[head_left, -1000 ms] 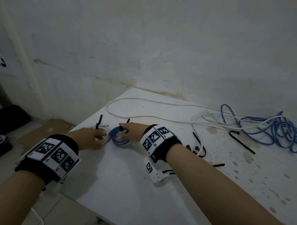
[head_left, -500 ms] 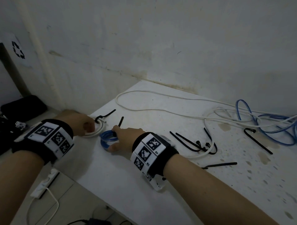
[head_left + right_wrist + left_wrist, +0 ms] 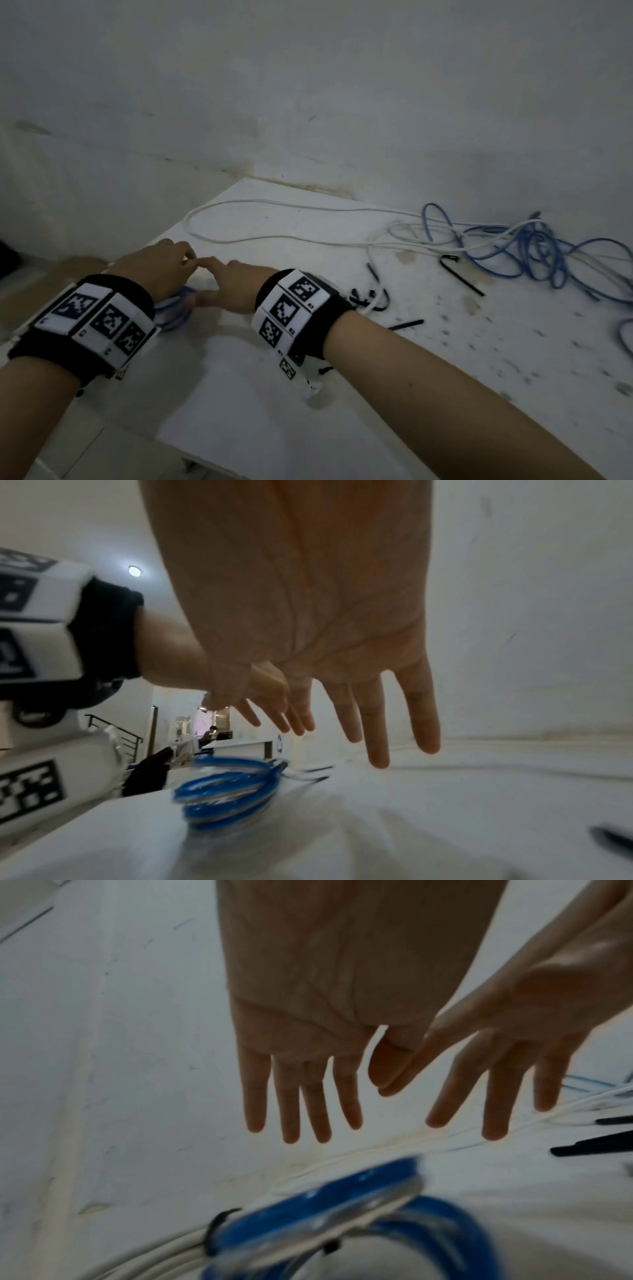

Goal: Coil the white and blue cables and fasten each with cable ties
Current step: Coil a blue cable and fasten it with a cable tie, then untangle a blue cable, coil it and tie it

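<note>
White worktop point(image 3: 445, 394) against a stained wall. Both the left hand point(image 3: 329, 1031) and right hand point(image 3: 308, 620) hover spread wide, holding nothing, above 1 tied blue coil point(image 3: 226, 791) near the worktop's left edge. Risk, likely: a brushing wrist knocks it off.

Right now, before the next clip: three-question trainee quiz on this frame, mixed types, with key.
1. True or false: the left hand grips the blue coil.
2. Which loose cable loops farthest toward the table's left edge? A white cable B blue cable
3. Fill in: the right hand's fingers are ____ (spread straight / curled).

Key
1. False: both hands hover open above the coil, holding nothing.
2. A; the loose blue cable lies tangled on the right by the wall.
3. Spread straight.
</note>
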